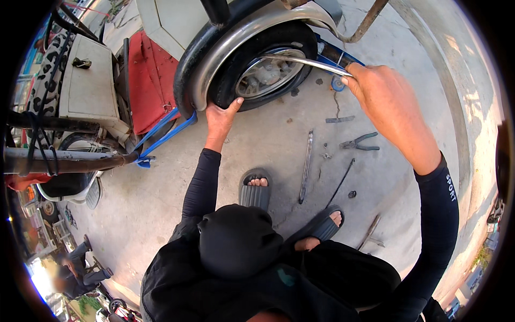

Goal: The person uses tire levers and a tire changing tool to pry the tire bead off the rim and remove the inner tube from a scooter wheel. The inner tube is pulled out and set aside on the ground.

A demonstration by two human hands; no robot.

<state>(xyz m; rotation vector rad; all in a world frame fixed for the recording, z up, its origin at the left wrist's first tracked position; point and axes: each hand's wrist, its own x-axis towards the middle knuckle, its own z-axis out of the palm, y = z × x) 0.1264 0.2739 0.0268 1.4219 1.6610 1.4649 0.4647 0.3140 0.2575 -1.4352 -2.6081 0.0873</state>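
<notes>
My right hand [389,102] is closed round the end of a long, shiny tire lever [322,65]. The lever's far end lies against the silver wheel rim [255,86], at its upper edge. The rim sits inside a black tire [224,80] under a curved metal fender [268,20]. At the tire's near left side, my left hand [219,122] grips the tire, its thumb on the sidewall. The other fingers of that hand are mostly hidden behind the tire's edge.
On the concrete lie pliers [360,143], a long metal bar [306,167], a thin dark rod [341,182], a flat strip [340,119] and a T-shaped tool [369,232]. Blue straps [166,126] and red fabric [153,80] hang at the vehicle's left. A person [78,271] sits far left.
</notes>
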